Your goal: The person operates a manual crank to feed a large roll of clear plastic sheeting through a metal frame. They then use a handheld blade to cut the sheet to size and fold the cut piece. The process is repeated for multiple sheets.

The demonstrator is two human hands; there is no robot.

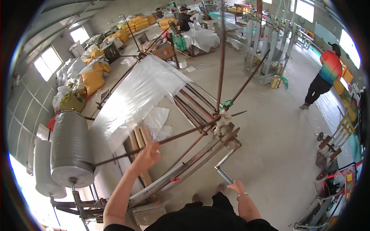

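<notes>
My left hand (147,157) is closed at a long rusty metal rod (181,134), which runs from the hub of a large winding frame (179,167) toward the lower left. My right hand (237,186) grips the metal crank handle (224,177) at the frame's near right end. Other rusty spokes (221,57) stick out from the hub, where pale material and a green tie (226,104) are wrapped. A wide sheet of clear plastic film (131,92) stretches across the frame's bars. Beside it on the left hangs a thick grey film roll (72,142) on a metal shaft.
A paler roll (46,169) stands behind the grey one. Stuffed yellow sacks (93,79) line the left wall. Grey metal racks (269,50) stand at the back right. A person in a multicoloured shirt (329,67) is at the right; another in dark clothes (185,20) is far back.
</notes>
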